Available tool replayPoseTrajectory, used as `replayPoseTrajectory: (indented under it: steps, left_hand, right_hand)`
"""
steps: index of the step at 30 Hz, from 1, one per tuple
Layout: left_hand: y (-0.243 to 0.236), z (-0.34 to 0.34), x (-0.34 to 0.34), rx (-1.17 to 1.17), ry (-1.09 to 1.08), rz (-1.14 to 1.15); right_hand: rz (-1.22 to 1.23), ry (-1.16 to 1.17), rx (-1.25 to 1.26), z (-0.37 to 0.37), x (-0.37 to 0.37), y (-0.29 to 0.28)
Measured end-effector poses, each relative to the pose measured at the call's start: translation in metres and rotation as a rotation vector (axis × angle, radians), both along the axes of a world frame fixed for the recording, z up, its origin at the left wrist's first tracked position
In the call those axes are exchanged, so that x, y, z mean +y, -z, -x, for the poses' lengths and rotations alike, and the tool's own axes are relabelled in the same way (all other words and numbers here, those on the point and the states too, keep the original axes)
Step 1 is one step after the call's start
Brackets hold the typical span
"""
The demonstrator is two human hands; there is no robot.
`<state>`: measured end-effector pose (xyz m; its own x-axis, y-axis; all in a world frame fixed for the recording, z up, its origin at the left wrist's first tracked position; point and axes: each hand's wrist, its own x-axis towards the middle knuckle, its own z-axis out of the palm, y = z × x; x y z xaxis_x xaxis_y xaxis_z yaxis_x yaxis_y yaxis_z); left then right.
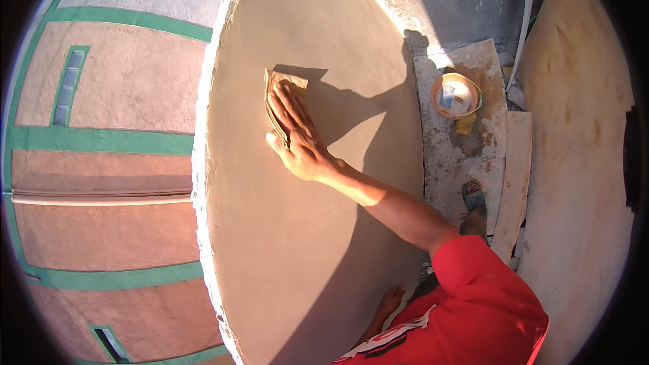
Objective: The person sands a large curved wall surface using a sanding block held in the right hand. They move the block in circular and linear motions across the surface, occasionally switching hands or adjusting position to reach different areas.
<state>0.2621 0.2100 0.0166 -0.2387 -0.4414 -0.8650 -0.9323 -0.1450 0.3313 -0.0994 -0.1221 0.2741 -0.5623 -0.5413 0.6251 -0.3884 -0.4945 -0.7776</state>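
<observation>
My right hand (299,140) presses a brown pad (289,80) flat against a smooth grey-brown plastered surface (284,230). The pad looks like a folded sheet with layered edges. Its exact material cannot be made out. Four fingers lie stretched over its face, and the thumb is by its left edge. Down at the lower middle, my left hand (390,301) is in shade at the right side of the plastered surface. Its fingers are too dark to read.
A round tub (457,96) with whitish contents stands on a stained board (433,142), a yellow cloth (466,124) beside it. A plank (512,182) and a large wooden sheet (574,162) lie to the right. A sandalled foot (474,197) is near the plank. Green-trimmed wall (115,81) fills the left.
</observation>
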Motion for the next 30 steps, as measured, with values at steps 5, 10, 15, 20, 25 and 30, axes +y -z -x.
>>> replayPoseTrajectory:
  steps: [5,10,15,20,25,30]
  left_hand:
    - [-0.002,0.014,-0.016,-0.006,0.004,0.05]
    - [0.011,0.01,-0.011,0.08,-0.013,0.173]
    - [0.011,0.037,-0.019,0.042,0.059,0.027]
    - [0.017,0.031,-0.003,0.053,0.033,0.01]
    - [0.068,-0.003,0.029,0.003,0.268,-0.105]
    - [0.062,0.018,0.036,-0.06,0.359,-0.161]
  right_hand:
    - [-0.027,0.018,-0.109,0.054,-0.027,0.061]
    - [0.009,0.042,0.025,0.046,-0.027,-0.032]
    - [-0.233,-0.038,-0.226,-0.045,0.053,0.134]
    - [-0.416,0.026,-0.493,0.031,0.003,0.183]
    - [-0.432,-0.152,-0.448,-0.111,0.11,0.195]
    - [-1.034,-0.095,-1.241,-0.165,0.156,0.405]
